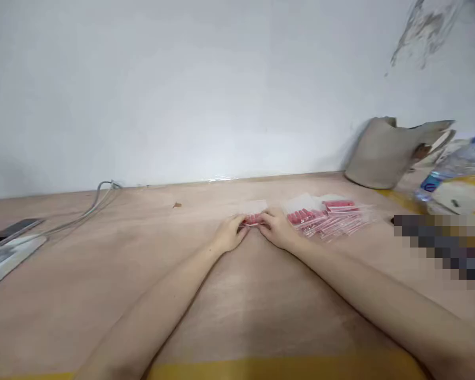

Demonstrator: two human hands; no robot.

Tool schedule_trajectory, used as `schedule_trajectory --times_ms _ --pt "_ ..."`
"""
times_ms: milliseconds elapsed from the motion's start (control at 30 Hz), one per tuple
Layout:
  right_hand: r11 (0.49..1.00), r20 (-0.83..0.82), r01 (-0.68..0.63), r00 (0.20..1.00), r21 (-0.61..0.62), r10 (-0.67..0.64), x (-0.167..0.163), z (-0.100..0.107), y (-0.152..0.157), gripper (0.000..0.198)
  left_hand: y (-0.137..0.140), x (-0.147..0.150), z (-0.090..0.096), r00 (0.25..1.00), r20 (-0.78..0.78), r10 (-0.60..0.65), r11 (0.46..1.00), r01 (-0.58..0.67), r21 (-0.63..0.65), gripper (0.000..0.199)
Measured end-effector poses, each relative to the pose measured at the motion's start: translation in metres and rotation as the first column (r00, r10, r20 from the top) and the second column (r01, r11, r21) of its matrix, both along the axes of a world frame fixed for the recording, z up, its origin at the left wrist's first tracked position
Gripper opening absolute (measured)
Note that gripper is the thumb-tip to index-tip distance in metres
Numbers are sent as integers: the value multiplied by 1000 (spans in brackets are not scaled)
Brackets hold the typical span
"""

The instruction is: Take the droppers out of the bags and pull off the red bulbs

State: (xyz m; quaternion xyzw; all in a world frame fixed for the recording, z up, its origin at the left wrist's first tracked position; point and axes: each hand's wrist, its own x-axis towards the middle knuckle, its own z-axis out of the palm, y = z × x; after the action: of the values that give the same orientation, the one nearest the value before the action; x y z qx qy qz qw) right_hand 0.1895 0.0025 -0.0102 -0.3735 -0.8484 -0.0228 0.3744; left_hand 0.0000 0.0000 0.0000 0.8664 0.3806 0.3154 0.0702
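Note:
Between my two hands, low on the table, is a small clear plastic bag [253, 218] with several red pieces inside; what the pieces are I cannot make out. My left hand [230, 232] pinches its left end, thumb below and fingers above. The right end is gripped by my right hand [277, 227] in the same way. Just right of my right hand lies a spread pile of similar clear bags [336, 217] with red contents, overlapping one another.
A grey-beige curved container [380, 153] leans near the wall at right. Beside it are a plastic bottle [459, 163] and a white-and-yellow bag [463, 194]. A pixelated dark object [443, 243] lies nearer. At left are cables [91, 208], a dark flat device [19, 228] and a white box [13, 258].

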Motion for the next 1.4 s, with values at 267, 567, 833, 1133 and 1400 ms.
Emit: schedule_trajectory --times_ms 267,567,833,1133,1400 --pt "999 -10 -15 1000 -36 15 4 2 -5 10 1 0 2 1000 20 -23 998 22 53 3" --pt "993 -18 -96 995 -69 95 9 4 -9 13 -2 3 4 992 20 -128 985 125 115 6" --pt "999 119 4 993 45 -9 1 7 -12 14 -1 9 2 991 19 -131 982 127 143 10" --pt "985 115 146 984 -94 -135 6 12 -18 12 -1 2 1 996 45 -83 991 78 108 9" --pt "994 64 61 996 -88 -56 12 10 -16 10 -3 1 4 996 38 -84 994 81 72 18"
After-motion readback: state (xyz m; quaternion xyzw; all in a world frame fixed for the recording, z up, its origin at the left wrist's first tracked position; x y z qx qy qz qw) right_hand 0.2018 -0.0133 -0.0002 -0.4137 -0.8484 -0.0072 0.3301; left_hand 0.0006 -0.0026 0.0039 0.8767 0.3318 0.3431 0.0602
